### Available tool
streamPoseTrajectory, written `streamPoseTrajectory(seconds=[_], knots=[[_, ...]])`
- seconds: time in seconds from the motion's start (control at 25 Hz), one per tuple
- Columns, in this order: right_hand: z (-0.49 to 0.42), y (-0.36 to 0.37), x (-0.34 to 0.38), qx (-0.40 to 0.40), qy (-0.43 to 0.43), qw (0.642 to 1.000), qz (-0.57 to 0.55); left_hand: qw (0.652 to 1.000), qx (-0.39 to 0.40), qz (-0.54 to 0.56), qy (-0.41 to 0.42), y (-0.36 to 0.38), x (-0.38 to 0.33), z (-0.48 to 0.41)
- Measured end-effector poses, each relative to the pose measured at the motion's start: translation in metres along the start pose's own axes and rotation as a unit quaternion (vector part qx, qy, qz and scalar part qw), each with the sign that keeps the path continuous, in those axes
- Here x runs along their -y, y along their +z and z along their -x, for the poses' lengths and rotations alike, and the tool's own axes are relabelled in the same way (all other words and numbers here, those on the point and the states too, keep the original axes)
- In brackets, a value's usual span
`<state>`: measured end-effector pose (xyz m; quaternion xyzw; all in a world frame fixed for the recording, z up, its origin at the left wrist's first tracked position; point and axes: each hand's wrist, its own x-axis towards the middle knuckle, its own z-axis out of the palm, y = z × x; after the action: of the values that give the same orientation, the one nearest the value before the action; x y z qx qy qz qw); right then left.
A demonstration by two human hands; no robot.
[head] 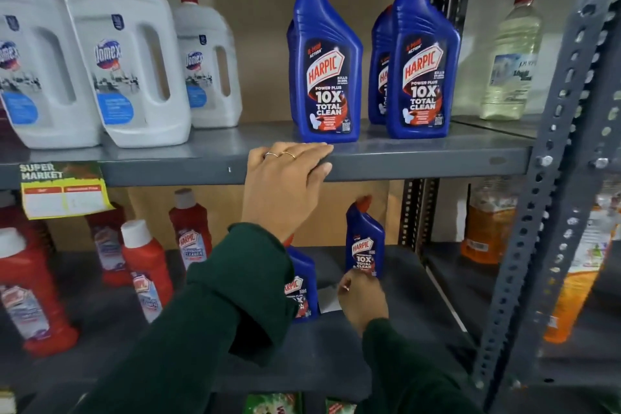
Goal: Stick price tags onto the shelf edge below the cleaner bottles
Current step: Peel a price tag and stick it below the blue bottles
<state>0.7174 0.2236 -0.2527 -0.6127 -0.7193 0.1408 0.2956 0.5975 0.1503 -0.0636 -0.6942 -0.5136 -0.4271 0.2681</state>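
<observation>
Two blue Harpic cleaner bottles (325, 67) (424, 60) stand on the upper grey shelf, a third half hidden behind them. My left hand (289, 178) lies flat over the shelf edge (420, 165) just below the left blue bottle, fingers on top, thumb on the front face, no tag showing under it. My right hand (363, 299) is down on the lower shelf, fingers curled at the edge of a white slip (326, 300); whether it grips the slip is unclear. A yellow "Super Market" price tag (64, 190) hangs from the edge below the white Domex jugs (124, 54).
Red Harpic bottles (148, 265) and small blue ones (364, 242) stand on the lower shelf (416, 282). A perforated grey upright (551, 178) divides off the right bay, which holds a clear bottle (510, 57) and orange bottles (487, 228).
</observation>
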Motion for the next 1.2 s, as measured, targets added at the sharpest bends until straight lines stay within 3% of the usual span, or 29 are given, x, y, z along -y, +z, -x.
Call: streamPoseTrajectory(seconds=[0.2,0.56,0.68,0.84,1.04,1.2], knots=[[-0.026,0.029,-0.010,0.070,0.124,0.989,0.025,0.998,0.016,0.018,0.057,-0.005,0.013,-0.021],[-0.067,0.077,-0.020,0.156,0.257,0.952,0.062,0.991,0.015,0.045,0.121,-0.004,0.025,-0.035],[-0.069,0.086,-0.023,0.110,0.253,0.958,0.083,0.991,0.006,0.046,0.128,-0.002,0.024,-0.033],[-0.067,0.076,-0.025,0.006,0.219,0.974,-0.050,0.992,0.003,0.043,0.116,-0.003,0.022,-0.032],[-0.048,0.047,-0.027,-0.051,0.158,0.973,-0.160,0.993,-0.015,0.096,0.066,-0.005,0.017,-0.022],[-0.018,0.014,-0.017,-0.079,0.079,0.969,-0.222,0.984,-0.105,0.143,-0.004,-0.011,0.011,-0.006]])
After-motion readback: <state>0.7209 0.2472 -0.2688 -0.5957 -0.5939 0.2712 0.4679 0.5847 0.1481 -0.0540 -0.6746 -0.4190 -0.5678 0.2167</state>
